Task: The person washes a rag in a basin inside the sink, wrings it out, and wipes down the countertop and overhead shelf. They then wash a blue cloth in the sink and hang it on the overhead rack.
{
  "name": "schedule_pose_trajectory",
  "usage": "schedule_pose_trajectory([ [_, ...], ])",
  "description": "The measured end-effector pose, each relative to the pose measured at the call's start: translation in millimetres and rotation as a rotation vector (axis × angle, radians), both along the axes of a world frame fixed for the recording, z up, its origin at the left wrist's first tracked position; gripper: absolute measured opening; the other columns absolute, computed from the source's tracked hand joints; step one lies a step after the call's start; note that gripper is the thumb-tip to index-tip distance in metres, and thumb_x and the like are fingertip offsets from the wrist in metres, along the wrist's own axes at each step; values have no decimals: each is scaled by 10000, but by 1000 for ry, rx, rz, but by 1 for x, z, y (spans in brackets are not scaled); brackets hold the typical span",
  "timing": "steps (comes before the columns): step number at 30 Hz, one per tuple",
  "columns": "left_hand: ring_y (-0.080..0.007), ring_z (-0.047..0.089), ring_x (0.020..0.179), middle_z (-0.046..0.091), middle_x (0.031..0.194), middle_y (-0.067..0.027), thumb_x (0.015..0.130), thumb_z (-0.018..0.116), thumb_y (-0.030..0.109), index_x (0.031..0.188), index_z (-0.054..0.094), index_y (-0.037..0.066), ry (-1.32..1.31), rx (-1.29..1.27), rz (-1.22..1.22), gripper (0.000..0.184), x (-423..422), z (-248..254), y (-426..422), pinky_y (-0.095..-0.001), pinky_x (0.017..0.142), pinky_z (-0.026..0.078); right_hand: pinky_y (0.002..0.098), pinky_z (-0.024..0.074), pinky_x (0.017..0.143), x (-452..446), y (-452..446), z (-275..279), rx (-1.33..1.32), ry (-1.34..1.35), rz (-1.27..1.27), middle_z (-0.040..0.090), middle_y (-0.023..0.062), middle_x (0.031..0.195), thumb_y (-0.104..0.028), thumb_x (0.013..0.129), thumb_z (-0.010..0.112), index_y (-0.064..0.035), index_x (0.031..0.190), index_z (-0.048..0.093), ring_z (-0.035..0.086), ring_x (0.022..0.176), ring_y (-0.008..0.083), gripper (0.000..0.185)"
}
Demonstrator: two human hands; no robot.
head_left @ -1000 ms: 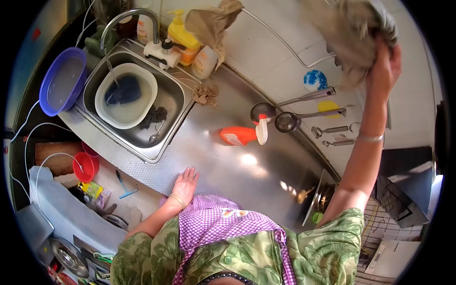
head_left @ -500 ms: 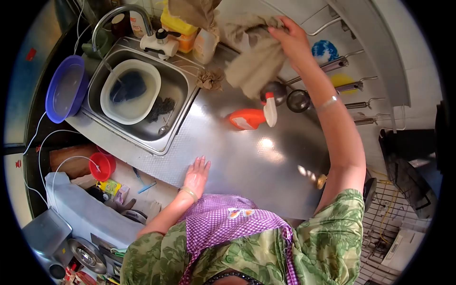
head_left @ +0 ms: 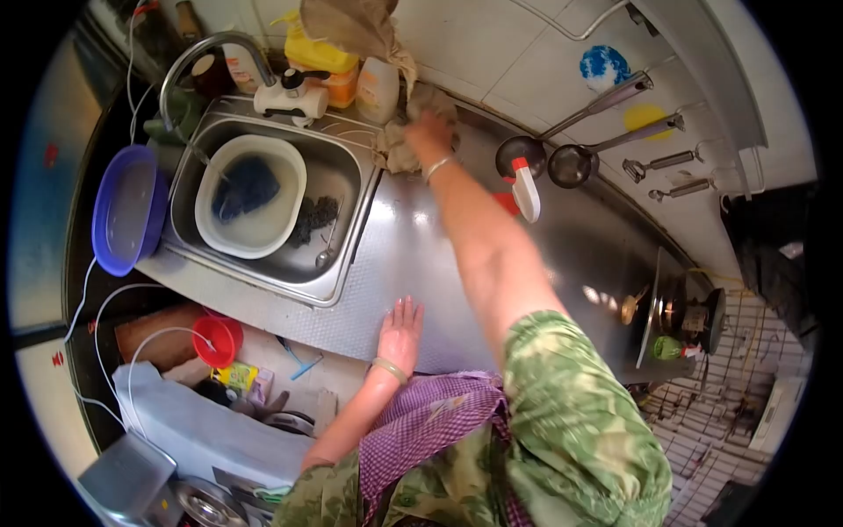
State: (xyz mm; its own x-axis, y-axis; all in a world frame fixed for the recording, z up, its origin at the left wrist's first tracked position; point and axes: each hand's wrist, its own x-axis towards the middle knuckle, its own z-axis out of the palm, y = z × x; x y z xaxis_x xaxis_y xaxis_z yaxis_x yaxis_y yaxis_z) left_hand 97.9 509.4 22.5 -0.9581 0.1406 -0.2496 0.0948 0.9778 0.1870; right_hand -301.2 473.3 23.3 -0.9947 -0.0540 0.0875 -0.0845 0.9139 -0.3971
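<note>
At the back of the steel counter (head_left: 399, 255), beside the sink's right corner, my right hand (head_left: 428, 139) is on a beige cloth (head_left: 430, 99). The fingers are slightly blurred against the bunched fabric. My left hand (head_left: 401, 341) lies flat with fingers stretched out near the counter's front edge, holding nothing. A spray bottle (head_left: 526, 191) with a white and red trigger head stands to the right of my right forearm, which hides most of its red body.
The sink (head_left: 338, 259) holds a white basin (head_left: 294, 215) with dark cloth in water, under a running faucet (head_left: 219, 39). Ladles (head_left: 572, 167) hang on the right wall. A purple basin (head_left: 132, 211) sits left, and a yellow container (head_left: 320, 60) stands behind the sink.
My right hand has brought the cloth left and down, from raised near the wall to the back of the counter. My left hand stays flat. The view has shifted.
</note>
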Motion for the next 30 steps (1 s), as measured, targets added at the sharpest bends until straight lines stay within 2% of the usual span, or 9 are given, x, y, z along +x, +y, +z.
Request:
schedule_pose_trajectory([
  [1, -337, 388, 1376, 356, 1514, -217, 892, 481, 121, 1460, 373, 26, -25, 1, -8, 586, 0, 4, 0, -417, 1091, 348, 508, 373, 1033, 9, 3, -19, -3, -217, 79, 578, 168, 1266, -230, 822, 614, -77, 1225, 599, 452, 1258, 374, 431],
  [8, -348, 546, 1217, 523, 1364, -234, 892, 515, 141, 1335, 526, 15, 119, 160, -17, 461, -4, 2, -11, -437, 965, 451, 452, 446, 936, 117, 31, -19, -71, 120, 263, 610, 150, 1125, -114, 813, 573, -101, 1100, 675, 519, 1059, 381, 304],
  [11, -361, 614, 1074, 606, 1241, -220, 873, 578, 143, 1264, 583, 15, -103, 609, 252, 412, 1, -12, -66, -454, 878, 482, 462, 450, 910, 173, 63, -1, -220, -61, 328, 632, 159, 1034, -73, 824, 542, -80, 1086, 684, 565, 938, 371, 298],
  [15, -414, 473, 1230, 452, 1391, -257, 818, 702, 301, 1443, 391, 41, 284, 455, 396, 745, -35, 24, -105, -490, 1000, 382, 361, 480, 851, 241, 141, 7, -599, -255, 374, 640, 125, 868, -53, 820, 527, -30, 1123, 668, 614, 891, 282, 335],
  [17, -426, 370, 1326, 351, 1466, -266, 770, 747, 376, 1496, 304, 62, 331, 371, 317, 906, -56, 33, -99, -520, 1064, 314, 298, 491, 784, 256, 197, 25, -795, -535, 25, 651, 59, 872, -70, 814, 553, -6, 1105, 666, 612, 837, 179, 319],
  [19, -432, 254, 1406, 245, 1525, -268, 712, 785, 447, 1530, 227, 85, 227, 289, 190, 1054, -67, 29, -88, -550, 1117, 235, 275, 491, 736, 256, 288, -76, -587, -383, -215, 662, 27, 902, -74, 815, 570, -5, 1092, 673, 585, 797, 118, 303],
  [24, -437, 206, 1429, 185, 1552, -274, 699, 803, 421, 1522, 263, 92, 182, 268, 69, 1038, -82, 41, -42, -558, 1133, 201, 285, 480, 846, 175, 394, -3, -577, 133, -498, 689, 99, 1007, -77, 858, 565, 31, 1117, 656, 632, 963, 176, 295],
  [26, -441, 209, 1426, 188, 1553, -267, 711, 797, 389, 1521, 261, 83, 277, 305, 141, 1018, -87, 31, -37, -546, 1137, 200, 329, 472, 926, 140, 401, 32, -359, 203, -401, 660, 147, 1136, -123, 877, 581, -5, 1186, 633, 608, 1119, 257, 335],
  [30, -453, 208, 1422, 186, 1557, -267, 739, 777, 333, 1517, 256, 56, 362, 214, 270, 977, -110, 25, -31, -528, 1144, 193, 415, 449, 967, 77, 390, -24, -134, 252, -45, 602, 138, 1250, -143, 822, 629, -98, 1261, 599, 538, 1170, 329, 442],
])
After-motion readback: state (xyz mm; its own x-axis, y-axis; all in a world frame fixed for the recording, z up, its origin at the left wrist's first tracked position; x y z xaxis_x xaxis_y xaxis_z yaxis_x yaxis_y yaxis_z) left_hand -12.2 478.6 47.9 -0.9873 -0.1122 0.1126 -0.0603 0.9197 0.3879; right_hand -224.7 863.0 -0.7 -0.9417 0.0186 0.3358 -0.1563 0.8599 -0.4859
